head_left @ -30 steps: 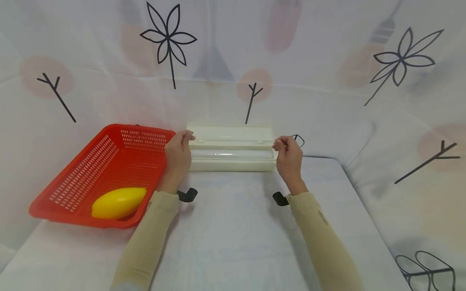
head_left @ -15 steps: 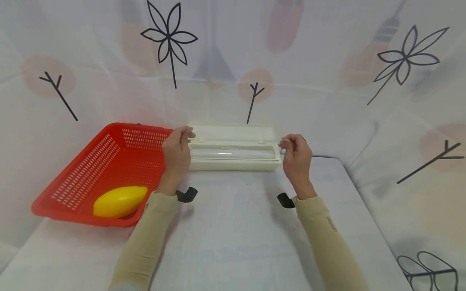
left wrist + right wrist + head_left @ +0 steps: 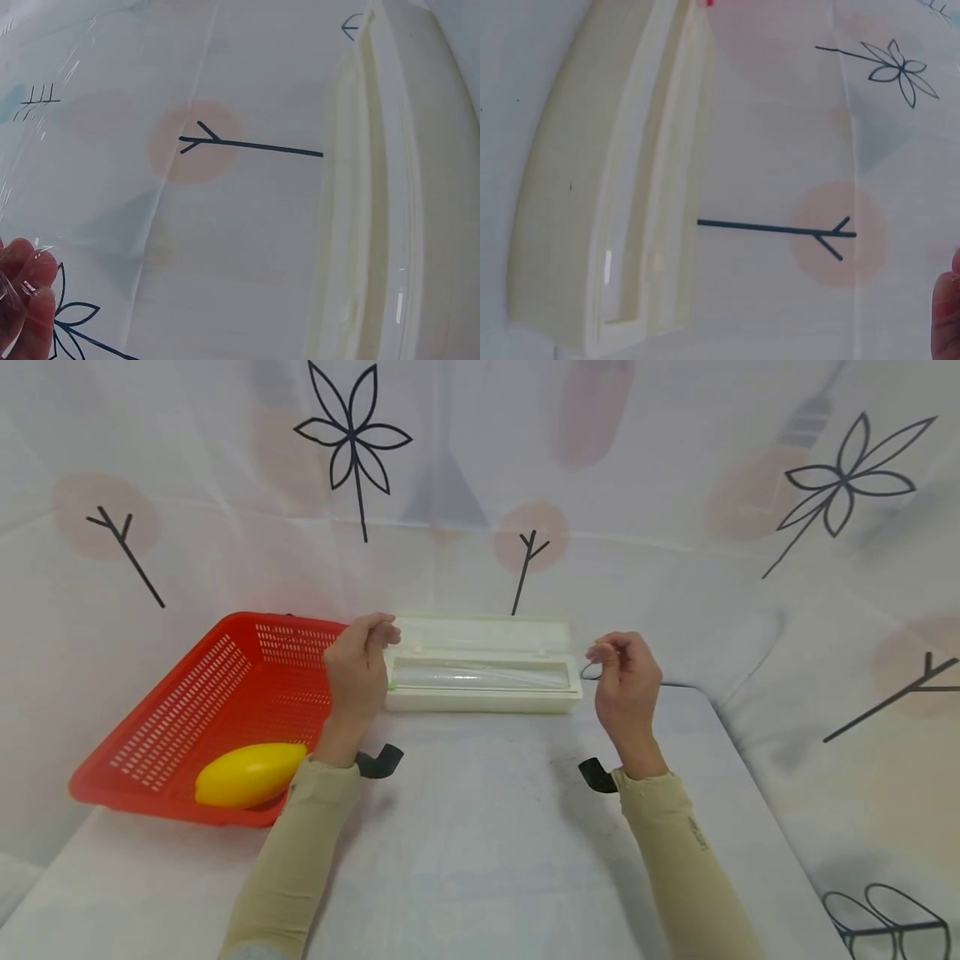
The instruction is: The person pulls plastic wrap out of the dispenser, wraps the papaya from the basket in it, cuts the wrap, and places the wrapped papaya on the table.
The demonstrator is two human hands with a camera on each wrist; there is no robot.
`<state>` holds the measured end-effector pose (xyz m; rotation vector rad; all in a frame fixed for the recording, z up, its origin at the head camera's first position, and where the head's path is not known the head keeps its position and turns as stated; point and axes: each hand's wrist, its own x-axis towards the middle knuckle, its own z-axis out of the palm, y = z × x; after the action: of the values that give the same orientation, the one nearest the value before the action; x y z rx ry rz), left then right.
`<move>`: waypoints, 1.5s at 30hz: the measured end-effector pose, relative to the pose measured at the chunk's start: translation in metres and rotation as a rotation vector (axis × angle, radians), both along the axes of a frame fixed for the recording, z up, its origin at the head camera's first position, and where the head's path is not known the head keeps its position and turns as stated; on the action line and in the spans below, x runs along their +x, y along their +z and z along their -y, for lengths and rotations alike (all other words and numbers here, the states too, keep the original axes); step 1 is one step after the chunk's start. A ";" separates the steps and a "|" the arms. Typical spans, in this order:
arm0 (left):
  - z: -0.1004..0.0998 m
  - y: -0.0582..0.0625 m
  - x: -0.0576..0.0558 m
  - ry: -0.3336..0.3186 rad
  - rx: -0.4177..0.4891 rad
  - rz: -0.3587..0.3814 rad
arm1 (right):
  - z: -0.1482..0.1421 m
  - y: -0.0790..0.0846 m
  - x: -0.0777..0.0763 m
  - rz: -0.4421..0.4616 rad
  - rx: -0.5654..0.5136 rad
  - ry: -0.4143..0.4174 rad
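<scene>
Clear film (image 3: 71,71) hung between two well-parted hands: left hand (image 3: 357,670) pinched one edge, right hand (image 3: 628,687) apparently the other, probably to keep it spread flat. Beyond, white box (image 3: 483,702) sat on table (image 3: 480,827), lid (image 3: 480,634) up, likely for free pulling; patterned cloth (image 3: 637,527) hung behind.
</scene>
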<state>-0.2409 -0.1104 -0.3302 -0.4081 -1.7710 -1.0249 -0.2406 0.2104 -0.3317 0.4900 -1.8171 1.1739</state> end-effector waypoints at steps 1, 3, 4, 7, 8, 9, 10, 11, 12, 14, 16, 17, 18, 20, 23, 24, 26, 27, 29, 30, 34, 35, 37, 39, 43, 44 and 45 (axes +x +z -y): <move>0.000 0.001 0.001 -0.002 0.006 -0.009 | 0.000 0.001 0.001 -0.007 -0.010 0.009; -0.001 0.004 0.003 -0.003 0.015 -0.029 | 0.001 0.004 0.003 -0.019 -0.027 0.019; -0.001 0.005 0.004 -0.004 0.019 -0.040 | 0.002 0.006 0.005 -0.024 -0.036 0.027; -0.001 0.009 0.006 -0.005 0.025 -0.057 | 0.002 0.011 0.010 -0.043 -0.038 0.045; -0.001 0.010 0.006 -0.005 0.028 -0.062 | 0.002 0.013 0.012 -0.048 -0.038 0.052; -0.001 0.011 0.008 -0.006 0.030 -0.068 | 0.001 0.015 0.013 -0.054 -0.035 0.059; -0.001 0.012 0.009 -0.009 0.029 -0.075 | 0.001 0.016 0.014 -0.060 -0.031 0.066; -0.001 0.012 0.009 -0.009 0.029 -0.080 | 0.001 0.017 0.016 -0.066 -0.029 0.071; -0.001 0.013 0.011 -0.009 0.031 -0.091 | 0.001 0.018 0.017 -0.071 -0.029 0.075; 0.000 0.015 0.014 -0.010 0.031 -0.106 | 0.001 0.020 0.020 -0.078 -0.039 0.083; 0.001 0.017 0.016 -0.013 0.028 -0.125 | 0.001 0.022 0.022 -0.083 -0.038 0.077; 0.001 0.018 0.017 -0.013 0.029 -0.131 | 0.001 0.023 0.023 -0.085 -0.041 0.075; 0.001 0.019 0.018 -0.016 0.027 -0.140 | 0.001 0.024 0.024 -0.088 -0.044 0.072; 0.001 0.020 0.021 -0.019 0.019 -0.158 | 0.001 0.024 0.026 -0.096 -0.056 0.071; 0.001 0.024 0.024 -0.022 0.015 -0.192 | 0.001 0.026 0.027 -0.116 -0.103 0.083; 0.001 0.025 0.025 -0.021 0.012 -0.202 | 0.002 0.026 0.028 -0.123 -0.120 0.088; 0.002 0.027 0.028 -0.024 0.014 -0.215 | 0.003 0.028 0.030 -0.139 -0.137 0.090; 0.002 0.028 0.029 -0.025 0.017 -0.219 | 0.004 0.028 0.031 -0.147 -0.140 0.087; 0.003 0.029 0.032 -0.027 0.021 -0.221 | 0.005 0.029 0.034 -0.162 -0.137 0.084; 0.004 0.029 0.034 -0.024 0.021 -0.222 | 0.006 0.030 0.036 -0.167 -0.136 0.087; 0.008 0.030 0.042 -0.025 0.016 -0.224 | 0.006 0.030 0.043 -0.180 -0.120 0.101; 0.009 0.030 0.044 -0.028 0.010 -0.225 | 0.006 0.030 0.045 -0.185 -0.120 0.105; 0.010 0.030 0.049 -0.034 -0.001 -0.225 | 0.006 0.030 0.049 -0.195 -0.116 0.108; 0.011 0.029 0.054 -0.040 -0.010 -0.226 | 0.006 0.030 0.053 -0.207 -0.121 0.111; 0.012 0.029 0.062 -0.047 -0.014 -0.226 | 0.007 0.032 0.061 -0.224 -0.156 0.119; 0.012 0.029 0.064 -0.051 -0.012 -0.229 | 0.007 0.032 0.063 -0.227 -0.164 0.121; 0.012 0.029 0.065 -0.057 -0.011 -0.230 | 0.007 0.033 0.065 -0.230 -0.171 0.121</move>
<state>-0.1757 -0.1224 -0.3013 -0.5630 -1.5675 -0.9675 -0.1760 0.2036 -0.2988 0.6161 -1.4948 1.2864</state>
